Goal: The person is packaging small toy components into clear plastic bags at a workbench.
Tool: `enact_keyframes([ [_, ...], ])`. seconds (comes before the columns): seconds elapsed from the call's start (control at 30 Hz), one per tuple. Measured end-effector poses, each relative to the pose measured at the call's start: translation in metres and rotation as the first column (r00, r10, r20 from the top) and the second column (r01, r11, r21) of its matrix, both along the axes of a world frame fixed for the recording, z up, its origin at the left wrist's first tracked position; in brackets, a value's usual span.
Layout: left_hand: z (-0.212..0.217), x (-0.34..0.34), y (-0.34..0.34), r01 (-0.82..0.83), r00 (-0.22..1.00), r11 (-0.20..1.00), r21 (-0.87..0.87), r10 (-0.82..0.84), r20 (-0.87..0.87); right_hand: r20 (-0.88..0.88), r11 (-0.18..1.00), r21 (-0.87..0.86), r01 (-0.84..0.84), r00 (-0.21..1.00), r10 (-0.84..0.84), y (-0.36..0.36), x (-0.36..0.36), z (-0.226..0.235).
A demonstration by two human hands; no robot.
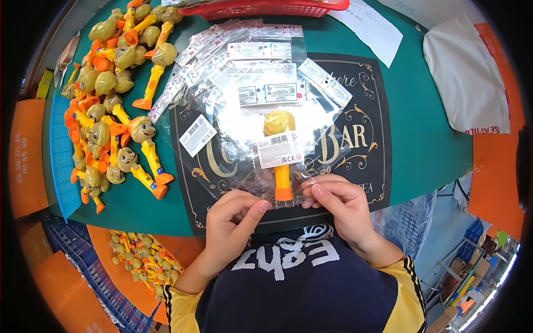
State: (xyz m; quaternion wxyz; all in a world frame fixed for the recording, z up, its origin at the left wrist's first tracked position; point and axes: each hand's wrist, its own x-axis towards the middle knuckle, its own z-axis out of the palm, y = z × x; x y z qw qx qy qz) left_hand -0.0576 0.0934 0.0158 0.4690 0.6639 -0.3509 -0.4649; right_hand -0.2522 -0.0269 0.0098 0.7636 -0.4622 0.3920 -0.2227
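My left hand (233,222) and my right hand (338,202) pinch the near end of a clear plastic bag (252,177) lying on a black printed mat (366,166). Inside the bag lies a toy (280,147) with a yellow-brown round head and a yellow and orange handle, its handle end pointing toward me between my hands. A white label sticker sits on the bag over the toy. Beyond it, several empty clear bags (250,72) with white labels are fanned out.
A heap of loose toys of the same kind (111,100) covers the left of the green table (427,127). A red basket (266,8) stands at the far edge, white sheets (466,72) at the right. An orange tray of toys (141,258) sits below left.
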Motion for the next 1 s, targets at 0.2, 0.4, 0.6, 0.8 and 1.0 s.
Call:
enact_keyframes([
  [0.2,-0.003,-0.002,-0.001,-0.083,0.995,0.996,0.04,0.085,-0.05,0.061,0.998,-0.027,0.053,0.997,-0.051,0.005,0.001,-0.002],
  [0.4,-0.006,-0.002,0.001,-0.092,0.991,0.996,0.023,0.093,-0.092,0.028,0.996,-0.069,0.056,0.998,-0.054,0.006,0.001,-0.002],
  [0.6,0.006,0.009,-0.007,-0.026,0.962,0.988,0.15,0.065,-0.263,0.072,0.996,-0.075,0.053,0.996,-0.048,0.006,-0.003,-0.005],
  [0.8,0.008,0.016,-0.026,-0.084,0.991,0.993,0.081,0.092,-0.101,0.073,0.995,-0.082,0.051,0.996,-0.045,0.006,-0.004,-0.006],
  [1.0,-0.001,0.016,-0.028,-0.065,0.984,0.995,0.075,0.076,-0.163,0.054,0.996,-0.081,0.047,0.998,-0.043,0.007,-0.004,-0.006],
])
